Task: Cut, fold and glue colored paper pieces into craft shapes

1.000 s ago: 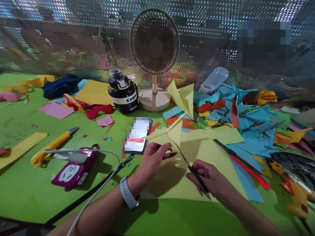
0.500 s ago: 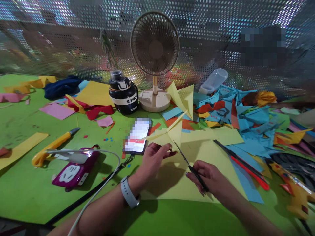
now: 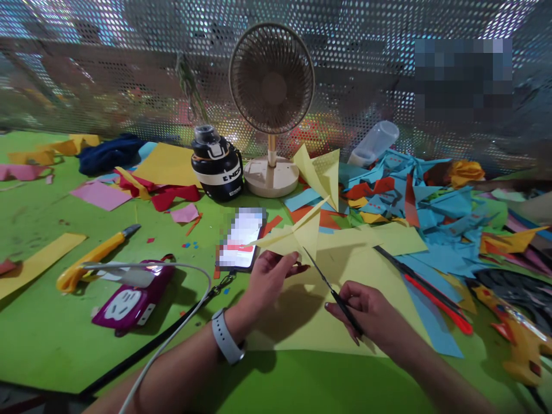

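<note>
Between the thumb and fingers of my left hand [image 3: 273, 276] is a folded piece of pale yellow paper [image 3: 304, 233], with thin points sticking out to the left and upper right. My right hand [image 3: 360, 310] grips the black handles of a pair of scissors [image 3: 328, 283]. The scissor blades point up and left, their tip at the lower edge of the folded paper; I cannot tell whether they are cutting into it. Below both hands lies a large pale yellow sheet [image 3: 383, 287]. A smartphone [image 3: 241, 238] rests just beyond my left hand.
A fan [image 3: 271, 178] and a black bottle [image 3: 218, 172] stand at the back. Left lie a purple power bank [image 3: 133, 299] with a white cable and a yellow-handled cutter [image 3: 95, 259]. Right are a red-and-black cutter [image 3: 435, 299], blue paper pieces [image 3: 452, 224] and a yellow glue gun [image 3: 517, 333].
Almost nothing differs. The hands, the folded paper and the scissors keep nearly the same place; the view has shifted very slightly.
</note>
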### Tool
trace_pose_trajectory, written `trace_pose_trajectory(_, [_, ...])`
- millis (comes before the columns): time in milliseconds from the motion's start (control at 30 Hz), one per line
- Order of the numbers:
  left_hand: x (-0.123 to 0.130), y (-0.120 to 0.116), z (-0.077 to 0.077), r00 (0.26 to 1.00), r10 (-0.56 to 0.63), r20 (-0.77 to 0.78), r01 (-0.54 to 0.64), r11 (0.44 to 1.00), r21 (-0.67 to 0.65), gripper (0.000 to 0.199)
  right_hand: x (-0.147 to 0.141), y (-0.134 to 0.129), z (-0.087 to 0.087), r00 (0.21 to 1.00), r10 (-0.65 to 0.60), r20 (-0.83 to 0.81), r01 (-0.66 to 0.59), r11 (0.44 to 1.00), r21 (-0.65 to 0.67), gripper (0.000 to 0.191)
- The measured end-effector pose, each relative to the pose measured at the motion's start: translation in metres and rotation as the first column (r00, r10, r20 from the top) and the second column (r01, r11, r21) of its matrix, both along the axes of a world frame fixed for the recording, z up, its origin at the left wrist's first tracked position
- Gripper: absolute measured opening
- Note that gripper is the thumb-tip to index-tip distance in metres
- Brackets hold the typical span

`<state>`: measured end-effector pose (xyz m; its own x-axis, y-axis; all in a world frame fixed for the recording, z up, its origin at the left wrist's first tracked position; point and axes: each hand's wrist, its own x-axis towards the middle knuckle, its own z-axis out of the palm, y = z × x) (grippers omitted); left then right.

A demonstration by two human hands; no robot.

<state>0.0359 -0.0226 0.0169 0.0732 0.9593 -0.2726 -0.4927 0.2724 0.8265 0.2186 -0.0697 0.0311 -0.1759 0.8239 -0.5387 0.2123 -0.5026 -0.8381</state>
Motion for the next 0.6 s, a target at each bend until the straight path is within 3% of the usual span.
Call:
trace_pose_trajectory(233, [-0.0013,-0.0027,-0.0028,0.991,-0.113,-0.069,0.113,0.994,0.006,0.017,0.0003,0.0006,0.0036,0.999,0.039,0.005,-0.039,0.999,-0.003,0.048])
trace_pose_trajectory(600, [-0.0016,-0.0031,0.0007,0.99,-0.096,-0.1,0.098,0.995,0.021,0.016,0.0007,0.0002,0.0002,1.0,-0.002,-0.012,0.002,1.0,0.012,0.05])
